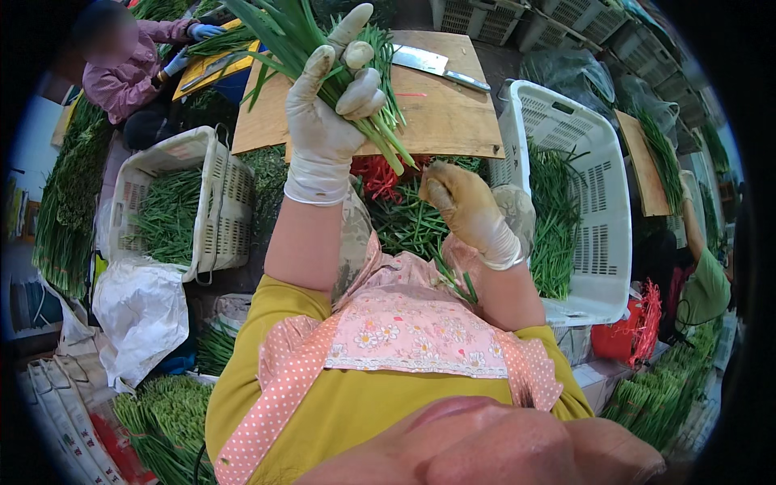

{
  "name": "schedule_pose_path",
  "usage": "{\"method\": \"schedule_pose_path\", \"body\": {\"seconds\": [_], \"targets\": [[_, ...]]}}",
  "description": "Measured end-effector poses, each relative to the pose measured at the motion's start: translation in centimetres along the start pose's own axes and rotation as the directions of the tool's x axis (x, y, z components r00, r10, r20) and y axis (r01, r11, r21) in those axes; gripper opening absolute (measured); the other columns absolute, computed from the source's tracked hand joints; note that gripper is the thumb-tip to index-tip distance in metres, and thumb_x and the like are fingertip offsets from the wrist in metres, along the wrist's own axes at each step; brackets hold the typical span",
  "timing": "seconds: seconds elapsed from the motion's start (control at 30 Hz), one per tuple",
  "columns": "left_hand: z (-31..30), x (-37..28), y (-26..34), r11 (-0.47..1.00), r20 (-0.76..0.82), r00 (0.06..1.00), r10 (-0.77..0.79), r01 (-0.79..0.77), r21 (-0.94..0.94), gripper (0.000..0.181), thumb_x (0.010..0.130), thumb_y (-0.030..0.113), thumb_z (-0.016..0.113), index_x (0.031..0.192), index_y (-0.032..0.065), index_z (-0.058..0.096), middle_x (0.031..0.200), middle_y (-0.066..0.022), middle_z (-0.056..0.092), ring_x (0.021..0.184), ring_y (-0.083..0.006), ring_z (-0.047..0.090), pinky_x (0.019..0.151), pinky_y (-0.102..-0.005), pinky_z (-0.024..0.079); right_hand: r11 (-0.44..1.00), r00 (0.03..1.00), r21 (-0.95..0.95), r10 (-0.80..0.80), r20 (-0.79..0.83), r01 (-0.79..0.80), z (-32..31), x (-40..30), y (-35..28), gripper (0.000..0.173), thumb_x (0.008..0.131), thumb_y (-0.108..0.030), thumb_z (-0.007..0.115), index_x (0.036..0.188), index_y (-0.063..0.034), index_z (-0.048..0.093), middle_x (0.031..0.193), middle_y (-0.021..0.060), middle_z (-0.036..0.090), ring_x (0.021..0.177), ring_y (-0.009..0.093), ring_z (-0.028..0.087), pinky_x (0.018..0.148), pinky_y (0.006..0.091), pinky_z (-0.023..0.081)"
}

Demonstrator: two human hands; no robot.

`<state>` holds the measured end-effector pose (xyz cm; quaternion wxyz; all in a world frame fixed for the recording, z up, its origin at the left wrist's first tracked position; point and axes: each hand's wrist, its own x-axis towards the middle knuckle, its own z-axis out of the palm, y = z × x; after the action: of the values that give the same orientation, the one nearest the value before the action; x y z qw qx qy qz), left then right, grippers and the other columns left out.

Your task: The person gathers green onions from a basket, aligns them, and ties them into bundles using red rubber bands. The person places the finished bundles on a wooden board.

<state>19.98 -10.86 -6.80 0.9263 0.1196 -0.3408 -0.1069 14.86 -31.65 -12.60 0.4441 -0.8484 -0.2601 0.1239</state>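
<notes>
My left hand (339,103), in a soiled white glove, grips a bundle of long green leafy stalks (297,45), perhaps garlic chives. Their pale cut ends point down towards my lap. Just right of those ends, my right hand (464,203) is curled in a yellowed glove; whether its fingers pinch anything is hidden. Behind the bundle lies a wooden board (445,121), with more stalks on it partly covered by my left hand. A cleaver (419,59) rests on the board, its handle towards the right. Red plastic strips (383,179) hang below the board's near edge.
White plastic crates holding greens stand at left (203,200) and right (609,242). Loose cut leaves (403,224) lie between my knees. A co-worker (130,73) handles greens at a yellow board, upper left; another person's arm (697,224) shows at right. Bundled greens (167,418) stand lower left.
</notes>
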Motion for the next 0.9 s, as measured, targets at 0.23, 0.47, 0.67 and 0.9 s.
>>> {"method": "schedule_pose_path", "body": {"seconds": [0.23,0.47,0.67,0.9], "targets": [[-2.2,-1.1,-0.8,0.968,-0.084,0.995,0.058,-0.035,0.247,0.054,0.092,0.011,0.057,0.142,0.0038,0.039,0.103,-0.0024,0.068,0.048,-0.0032,0.031,0.046,-0.0196,0.025,0.937,0.926,0.161,-0.259,-0.276,0.310,1.3,1.5,-0.6,0.037,0.096,-0.032,0.055,0.116,-0.0005,0.059,0.098,0.0168,0.068,0.087,0.036,0.065,0.079,0.0390,0.050],[-4.1,2.4,0.7,0.792,-0.200,0.976,0.084,0.057,0.608,0.041,0.086,0.005,0.061,0.125,0.0000,0.051,0.112,-0.0140,0.065,0.072,-0.0145,0.059,0.062,-0.0266,0.049,0.976,0.982,0.176,-0.102,-0.157,0.130,2.9,4.6,1.6,0.040,0.100,-0.037,0.046,0.107,0.0009,0.056,0.074,0.0153,0.062,0.068,0.034,0.061,0.065,0.0394,0.049],[-9.5,14.1,7.9,0.536,-0.296,0.935,0.193,0.153,0.831,0.035,0.086,0.016,0.067,0.115,-0.0004,0.058,0.097,-0.0111,0.067,0.081,-0.0194,0.066,0.072,-0.0316,0.053,0.985,0.964,0.158,-0.021,-0.265,0.065,3.2,12.2,3.7,0.037,0.102,-0.032,0.044,0.087,-0.0010,0.056,0.066,0.0043,0.055,0.059,0.014,0.052,0.057,0.0296,0.044],[-23.5,9.0,5.2,-0.731,-0.149,0.896,0.418,0.429,0.531,0.081,0.081,0.043,0.069,0.140,-0.0019,0.036,0.143,-0.0181,0.043,0.132,-0.0329,0.040,0.110,-0.0428,0.032,0.461,0.754,0.627,0.558,0.346,-0.628,7.1,20.9,11.1,0.036,0.097,-0.038,0.049,0.073,-0.0105,0.052,0.056,-0.0001,0.046,0.046,0.016,0.047,0.048,0.0348,0.048]]}}
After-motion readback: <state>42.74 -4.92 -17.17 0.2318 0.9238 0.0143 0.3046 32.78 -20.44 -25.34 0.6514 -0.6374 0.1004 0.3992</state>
